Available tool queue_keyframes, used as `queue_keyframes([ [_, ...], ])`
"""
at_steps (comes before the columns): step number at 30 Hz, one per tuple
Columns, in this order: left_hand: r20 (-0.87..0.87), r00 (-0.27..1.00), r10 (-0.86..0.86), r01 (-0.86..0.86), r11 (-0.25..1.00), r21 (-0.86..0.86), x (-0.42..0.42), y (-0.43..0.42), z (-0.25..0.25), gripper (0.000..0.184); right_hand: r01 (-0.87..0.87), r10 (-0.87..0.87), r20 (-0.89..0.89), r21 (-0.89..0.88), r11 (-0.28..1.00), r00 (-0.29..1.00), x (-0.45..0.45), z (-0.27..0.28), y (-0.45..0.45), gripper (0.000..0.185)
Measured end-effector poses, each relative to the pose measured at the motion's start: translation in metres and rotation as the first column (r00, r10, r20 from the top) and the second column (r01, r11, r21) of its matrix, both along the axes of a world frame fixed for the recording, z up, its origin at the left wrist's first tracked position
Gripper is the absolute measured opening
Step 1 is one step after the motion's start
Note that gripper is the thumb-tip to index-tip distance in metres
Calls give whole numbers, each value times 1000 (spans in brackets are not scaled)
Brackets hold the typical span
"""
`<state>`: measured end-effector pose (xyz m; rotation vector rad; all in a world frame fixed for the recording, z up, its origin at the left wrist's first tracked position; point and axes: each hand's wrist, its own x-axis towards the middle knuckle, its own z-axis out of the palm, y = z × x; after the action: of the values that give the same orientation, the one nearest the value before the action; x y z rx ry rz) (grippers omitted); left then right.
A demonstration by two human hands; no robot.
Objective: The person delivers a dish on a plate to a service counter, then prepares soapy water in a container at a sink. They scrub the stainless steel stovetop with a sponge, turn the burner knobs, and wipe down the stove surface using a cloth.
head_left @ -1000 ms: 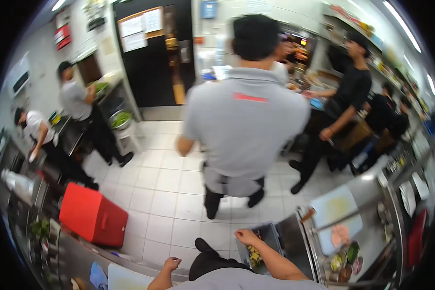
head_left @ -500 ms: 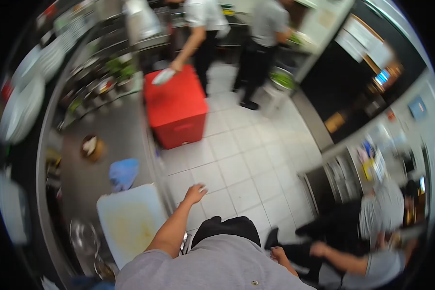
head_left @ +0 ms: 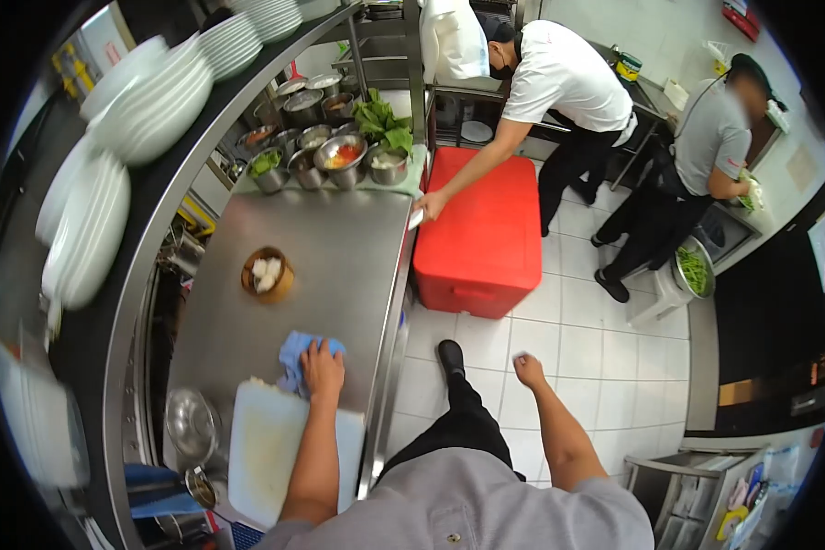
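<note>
My left hand (head_left: 323, 371) rests on a crumpled blue cloth (head_left: 293, 356) on the steel counter, with its fingers closed over the cloth's right side. Just in front of my body lies a white cutting board (head_left: 258, 467) with stains; my left forearm passes over it. Farther up the counter stands a small round bamboo steamer (head_left: 286, 279) holding white pieces. My right hand (head_left: 528, 369) hangs over the tiled floor with the fingers curled in; a small pale spot shows at the fingertips, and I cannot make out what it is.
A red cooler box (head_left: 486, 211) stands by the counter's end, with a co-worker (head_left: 568, 78) leaning over it. Another co-worker (head_left: 706, 137) stands at right, near a bowl of greens (head_left: 693, 269). Metal ingredient pots (head_left: 344, 174) line the counter's back. Stacked plates (head_left: 156, 110) fill the left shelf.
My view has turned right and moved toward the counter. My left hand went from over the floor onto the blue cloth. My right hand has swung forward. The co-worker's hand is at the counter corner.
</note>
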<state>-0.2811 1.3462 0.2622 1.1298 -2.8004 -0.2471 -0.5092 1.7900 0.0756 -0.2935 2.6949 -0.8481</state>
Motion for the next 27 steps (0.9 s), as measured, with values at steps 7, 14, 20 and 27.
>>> queue_keyframes([
  [7,123,957,264,-271,961,46,-48,-3,24,47,-292,297,-38,-325,899,954,-204,41,-284,26],
  [14,-117,893,434,-403,888,223,-47,16,16,61,-471,454,-126,-268,840,882,-286,54,-421,29],
  [20,4,836,548,-543,827,143,-72,35,23,67,314,660,495,-869,383,565,-317,-14,-467,50],
  [27,-38,737,675,-658,729,189,-81,32,21,60,-10,554,557,-700,715,619,-343,-10,-500,49],
])
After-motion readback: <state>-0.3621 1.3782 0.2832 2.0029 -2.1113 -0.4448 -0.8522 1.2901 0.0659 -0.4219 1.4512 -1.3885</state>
